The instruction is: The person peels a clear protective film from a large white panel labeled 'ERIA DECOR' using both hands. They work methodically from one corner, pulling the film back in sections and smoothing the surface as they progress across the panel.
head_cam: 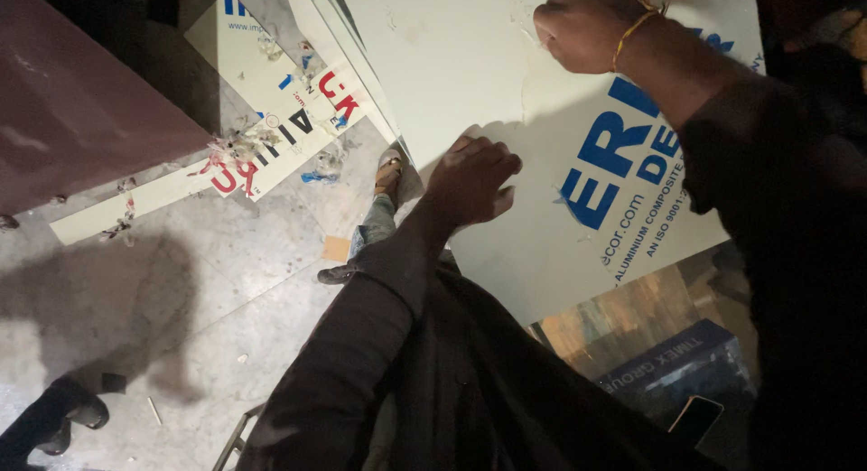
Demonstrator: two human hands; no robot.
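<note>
A large white panel (pixel 433 65) leans in front of me, partly covered by a cream protective film (pixel 551 245) with blue print. My right hand (pixel 582 28) is a closed fist at the top, gripping the film's torn edge; a crease runs down from it. A yellow thread is tied round that wrist. My left hand (pixel 470 177) lies flat on the panel near its lower left edge, fingers slightly apart and holding nothing. Dark sleeves cover both my arms.
A maroon board (pixel 72 101) stands at upper left. White strips (pixel 271 119) with red and black letters and film scraps lie on the grey floor. A sandalled foot (pixel 389 173) and a shoe (pixel 339 274) are below the panel; another person's shoes (pixel 54 421) are at bottom left. At lower right are a blue box (pixel 668 354) and a phone (pixel 695 419).
</note>
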